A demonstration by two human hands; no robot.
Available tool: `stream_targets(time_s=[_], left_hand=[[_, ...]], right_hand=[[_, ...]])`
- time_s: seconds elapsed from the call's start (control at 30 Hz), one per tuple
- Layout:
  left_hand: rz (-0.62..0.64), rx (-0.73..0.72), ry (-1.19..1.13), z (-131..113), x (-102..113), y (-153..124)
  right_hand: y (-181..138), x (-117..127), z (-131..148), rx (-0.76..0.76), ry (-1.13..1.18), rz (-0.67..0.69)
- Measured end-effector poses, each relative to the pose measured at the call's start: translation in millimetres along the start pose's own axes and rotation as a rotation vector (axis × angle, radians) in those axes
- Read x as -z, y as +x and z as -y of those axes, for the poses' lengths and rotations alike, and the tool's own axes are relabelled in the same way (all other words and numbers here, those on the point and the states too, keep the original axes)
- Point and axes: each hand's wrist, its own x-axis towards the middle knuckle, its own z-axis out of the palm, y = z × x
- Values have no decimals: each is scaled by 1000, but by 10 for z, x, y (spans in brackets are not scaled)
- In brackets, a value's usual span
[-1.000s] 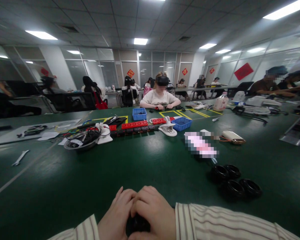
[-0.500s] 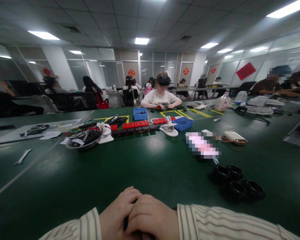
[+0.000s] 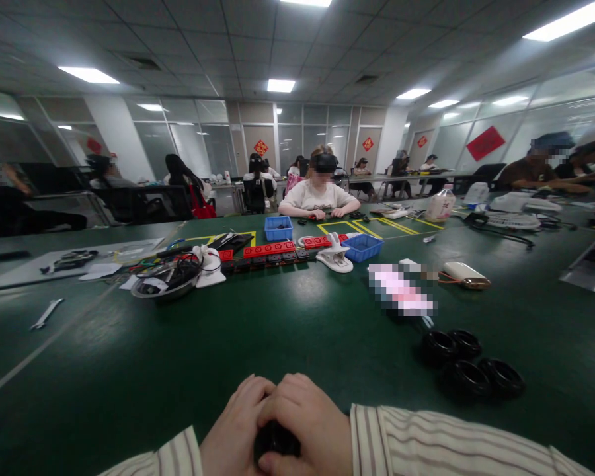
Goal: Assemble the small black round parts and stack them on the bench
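Observation:
At the near edge of the table my left hand (image 3: 235, 423) and my right hand (image 3: 305, 420) are pressed together, their fingers curled. Between them shows a glossy black rounded part (image 3: 276, 441), gripped by both hands and mostly covered. My right thumb lies across its lower side. Its full shape is hidden, so I cannot tell whether it matches the several black tyre-like rings (image 3: 469, 377) lying to the right of my hands. Both forearms are in striped sleeves.
A blurred pink device (image 3: 400, 291) lies beyond the rings. Farther off are a white clamp (image 3: 334, 254), a red and black strip (image 3: 268, 254), blue bins (image 3: 363, 247) and a bowl of cables (image 3: 166, 277). A wrench (image 3: 47, 314) lies left. A person (image 3: 320, 192) sits opposite.
My hands have tilted and shifted slightly, uncovering more of the black rounded part between them. The right fingers have moved up. Things on the table stay where they were.

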Motion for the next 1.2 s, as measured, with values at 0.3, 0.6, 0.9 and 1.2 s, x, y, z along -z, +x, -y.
stream_targets(time_s=[0.3, 0.6, 0.9, 1.2], left_hand=[[76, -254, -32, -15, 159, 71], [-20, -152, 29, 7, 51, -4], [-47, -4, -84, -50, 24, 22], [121, -264, -95, -18, 202, 90]], right_hand=[[10, 1, -94, 339, 109, 158], [11, 13, -60, 204, 131, 67], [-3, 10, -13, -20, -14, 91], [60, 26, -23, 381, 187, 23]])
